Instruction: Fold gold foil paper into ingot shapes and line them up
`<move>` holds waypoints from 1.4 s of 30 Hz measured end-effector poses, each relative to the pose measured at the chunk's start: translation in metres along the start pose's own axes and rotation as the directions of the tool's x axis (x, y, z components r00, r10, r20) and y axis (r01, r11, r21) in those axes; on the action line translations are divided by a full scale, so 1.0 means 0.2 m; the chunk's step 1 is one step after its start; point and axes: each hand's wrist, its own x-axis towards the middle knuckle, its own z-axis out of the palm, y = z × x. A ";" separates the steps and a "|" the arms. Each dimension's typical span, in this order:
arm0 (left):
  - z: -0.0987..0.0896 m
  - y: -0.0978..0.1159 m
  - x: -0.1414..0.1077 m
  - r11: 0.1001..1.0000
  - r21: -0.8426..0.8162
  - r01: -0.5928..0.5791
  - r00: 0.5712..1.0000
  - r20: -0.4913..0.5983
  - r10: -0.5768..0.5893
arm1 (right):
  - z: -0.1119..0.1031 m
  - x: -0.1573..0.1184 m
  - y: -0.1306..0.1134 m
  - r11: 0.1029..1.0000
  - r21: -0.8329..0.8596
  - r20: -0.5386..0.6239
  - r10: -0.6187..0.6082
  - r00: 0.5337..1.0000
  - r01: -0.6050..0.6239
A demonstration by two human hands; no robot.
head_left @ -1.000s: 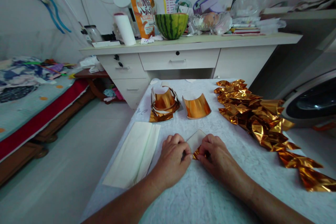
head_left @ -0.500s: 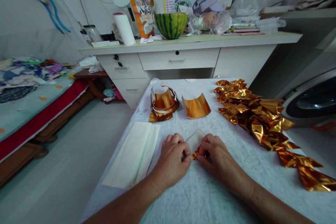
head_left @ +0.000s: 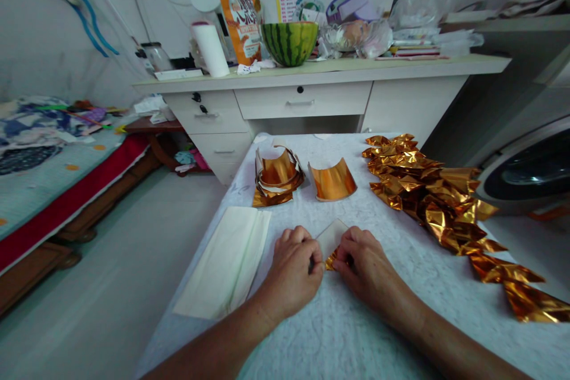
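Observation:
A small sheet (head_left: pixel 332 236), pale on its upper face with a crinkled gold part at its lower edge, lies between my hands on the cloth-covered table. My left hand (head_left: pixel 297 267) has its fingers pinched at the sheet's left edge. My right hand (head_left: pixel 363 258) pinches the gold part from the right. The fingertips of both hands are partly hidden. Beyond them a curved gold sheet (head_left: pixel 333 180) stands beside a stack of curled gold sheets (head_left: pixel 276 172). Folded gold foil pieces (head_left: pixel 439 199) form a long pile on the right.
Folded pale paper (head_left: pixel 225 261) lies on the table (head_left: pixel 351 332) left of my hands. Behind stands a white desk (head_left: pixel 303 100) bearing a watermelon half (head_left: pixel 290 43), an orange bag (head_left: pixel 240 18) and a paper roll (head_left: pixel 211 49). A bed (head_left: pixel 66 172) is at the left.

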 end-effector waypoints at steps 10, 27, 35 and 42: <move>-0.04 0.02 -0.01 1.000 -0.027 0.015 0.997 0.072 -0.013 | 0.02 0.01 0.01 0.999 -0.045 -0.001 -0.017 1.000 0.017; -0.03 0.02 -0.02 1.000 0.017 0.005 0.997 0.074 -0.006 | 0.01 0.00 -0.04 0.996 -0.085 0.030 0.009 1.000 -0.007; -0.04 0.01 -0.01 1.000 0.015 0.007 0.995 0.095 -0.009 | 0.03 0.01 -0.03 0.991 -0.129 0.022 0.027 0.999 -0.024; -0.04 0.02 0.00 1.000 0.001 0.025 0.995 0.097 -0.025 | 0.02 0.02 -0.01 0.996 -0.084 0.074 0.045 0.996 -0.038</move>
